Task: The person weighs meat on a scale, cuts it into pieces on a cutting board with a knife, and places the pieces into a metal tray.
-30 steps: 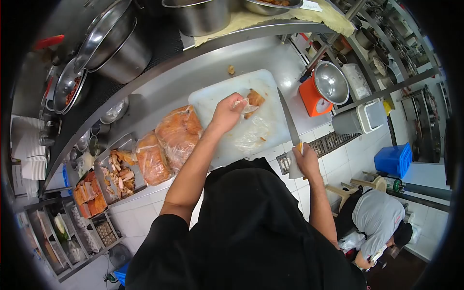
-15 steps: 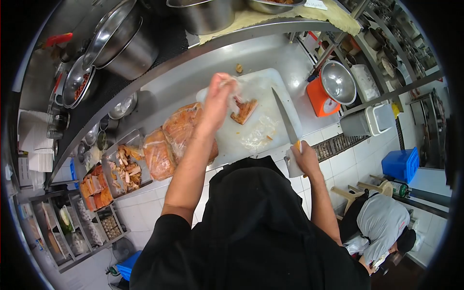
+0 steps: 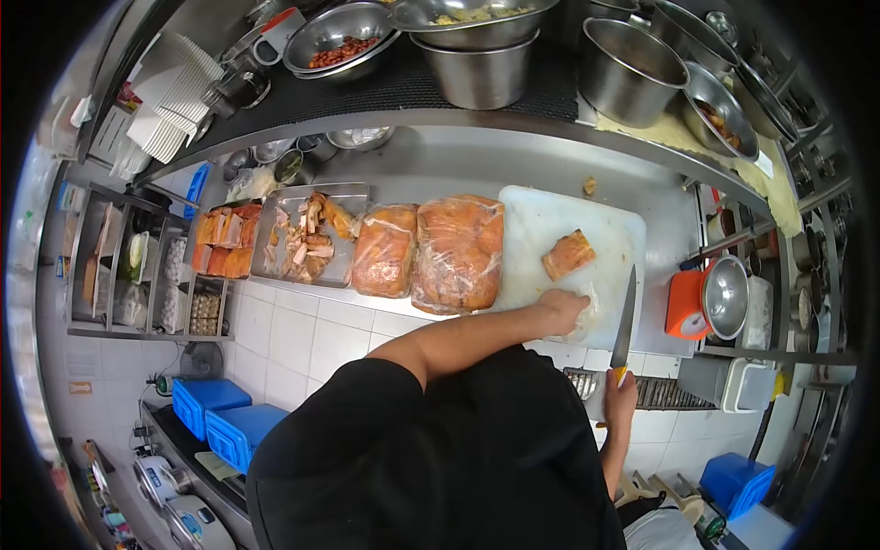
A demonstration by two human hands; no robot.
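Note:
My left hand is at the near edge of the white cutting board, its fingers closed on crumpled clear plastic wrap. Just beyond it lies a browned piece of cooked meat, unwrapped on the board. My right hand grips a long knife by its yellow handle, blade pointing away over the board's right side. Something white, perhaps a cloth, shows beside that hand. Left of the board sit two large plastic-wrapped blocks of meat.
Further left are a metal tray of cut meat and a stack of meat slabs. An orange scale with a steel bowl stands at right. Overhead, a shelf carries bowls and pots. A co-worker's light clothing appears at lower right.
The view has turned, showing more of the left side. My left hand has come away from the meat piece toward the board's near edge with the wrap. The knife stays in my right hand.

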